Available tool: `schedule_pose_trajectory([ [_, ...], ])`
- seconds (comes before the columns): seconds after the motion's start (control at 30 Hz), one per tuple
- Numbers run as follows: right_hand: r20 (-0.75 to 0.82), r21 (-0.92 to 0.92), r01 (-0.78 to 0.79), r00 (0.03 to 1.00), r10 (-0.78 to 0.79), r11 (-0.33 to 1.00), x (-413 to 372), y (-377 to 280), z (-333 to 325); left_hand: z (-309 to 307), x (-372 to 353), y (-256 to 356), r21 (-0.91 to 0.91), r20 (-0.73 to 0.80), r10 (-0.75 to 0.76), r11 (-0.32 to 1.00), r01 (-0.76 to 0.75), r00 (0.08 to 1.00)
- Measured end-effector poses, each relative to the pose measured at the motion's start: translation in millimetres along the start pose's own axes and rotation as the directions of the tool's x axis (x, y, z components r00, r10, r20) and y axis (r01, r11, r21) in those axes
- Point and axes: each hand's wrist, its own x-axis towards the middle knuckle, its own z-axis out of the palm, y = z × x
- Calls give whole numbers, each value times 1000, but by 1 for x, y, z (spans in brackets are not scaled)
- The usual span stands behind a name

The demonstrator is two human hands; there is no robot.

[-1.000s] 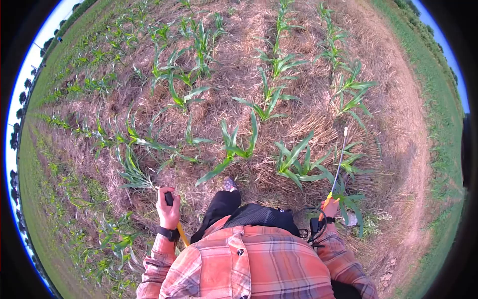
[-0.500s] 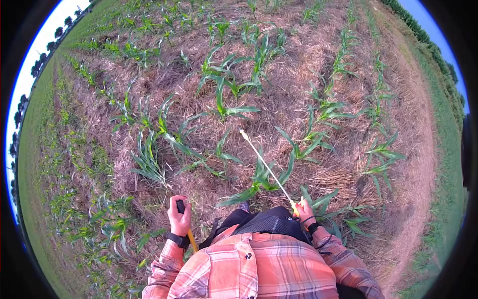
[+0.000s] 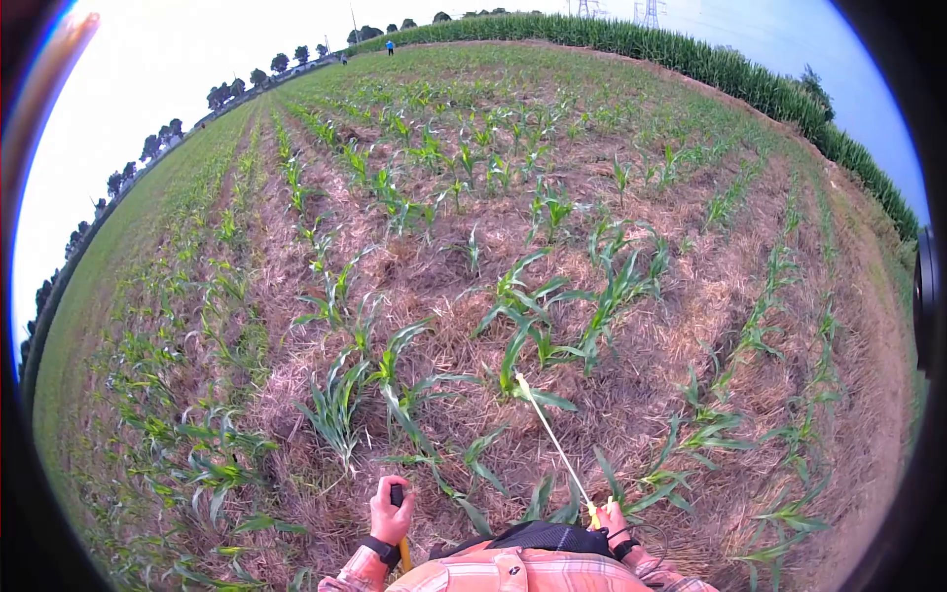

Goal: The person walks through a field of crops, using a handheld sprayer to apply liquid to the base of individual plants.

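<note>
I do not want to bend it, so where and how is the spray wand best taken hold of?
Probably best grip the spray wand by its yellow handle, from the near side, where the right hand holds it: the wand is long and thin, its pale tip pointing forward.

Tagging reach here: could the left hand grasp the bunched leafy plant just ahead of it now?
Probably not straight away: the left hand is closed around a black handle, which it would likely have to release. Nothing visible blocks the way to the bunched plant, though stooping may be needed.

R hand w/ wand nr corn
</note>
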Motion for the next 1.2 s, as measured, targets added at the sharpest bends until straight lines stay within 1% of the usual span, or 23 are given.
schedule_pose_trajectory([
  [0.03, 6, 51, 49, 999, -49, 998, 18, 6, -15, 20, 6, -2, -42, -14, 15, 999, -16, 1000],
  [0.13, -83, 186, -104, 989, 121, 977, 60, 5, -64, 75, 23, 14, -46, -8, 6, 999, -6, 1000],
  [0.17, -168, 172, -25, 984, 54, 985, 73, 7, -80, 91, 31, 24, 17, 31, 2, 1000, -3, 1000],
  [0.2, -156, 231, -124, 974, 163, 965, 81, 8, -102, 103, 35, 32, 21, 26, -1, 1000, 0, 1000],
  [0.27, -258, 198, -162, 943, 211, 967, 93, 1, -141, 126, 49, 47, -11, 66, 31, 999, -30, 997],
  [0.33, -377, 198, -110, 909, 179, 974, 112, 12, -177, 130, 56, 69, 31, 39, 44, 998, -45, 998],
  [0.37, -425, 183, -121, 885, 190, 976, 113, -8, -187, 132, 59, 71, 50, 24, 53, 997, -54, 998],
  [0.47, -495, 341, -48, 840, 223, 939, 148, 5, -218, 134, 63, 75, 117, -29, 32, 993, -28, 999],
  [0.5, -514, 325, -50, 829, 221, 944, 159, -1, -218, 134, 64, 74, 153, -47, 12, 988, -4, 999],
  [0.53, -534, 307, -55, 816, 220, 950, 169, -7, -217, 133, 66, 68, 156, -65, -3, 988, 13, 998],
  [0.6, -535, 257, -110, 811, 236, 960, 191, -19, -207, 128, 70, 56, 45, -101, -104, 993, 109, 989],
  [0.67, -466, 370, -53, 853, 234, 928, 219, -25, -185, 124, 83, 47, 83, -122, -105, 990, 115, 987],
  [0.7, -407, 389, -81, 878, 251, 918, 232, -30, -173, 122, 91, 46, 80, -136, -91, 991, 103, 987],
  [0.77, -319, 327, -86, 927, 196, 941, 257, -49, -138, 117, 111, 25, 67, -148, -89, 993, 99, 985],
  [0.8, -275, 224, -62, 953, 124, 973, 265, -61, -119, 118, 125, 19, 4, -168, -91, 996, 93, 982],
  [0.83, -276, 96, -103, 953, 126, 990, 270, -83, -94, 114, 135, 15, 30, -174, -90, 995, 97, 981],
  [0.87, -229, 22, -92, 969, 95, 995, 283, -85, -75, 111, 143, 14, -19, -203, -67, 998, 65, 977],
  [0.9, -141, 5, -72, 987, 72, 997, 290, -93, -54, 102, 148, 6, -22, -214, -97, 995, 94, 972],
  [0.93, -30, 32, -77, 997, 78, 997, 294, -107, -31, 89, 152, 12, -103, -201, -186, 980, 168, 962],
  [1.0, 70, -84, -146, 986, 152, 986, 300, -142, 20, 75, 157, -20, -151, -307, -135, 984, 92, 942],
  [1.07, 195, -208, -94, 971, 135, 974, 304, -165, 64, 59, 161, -23, -158, -319, -214, 973, 170, 923],
  [1.13, 377, -243, -50, 915, 142, 969, 312, -173, 101, 51, 163, -35, -145, -334, -241, 968, 203, 911],
  [1.2, 494, -356, 42, 856, 150, 933, 313, -187, 136, 45, 162, -52, -115, -400, -211, 977, 180, 892],
])
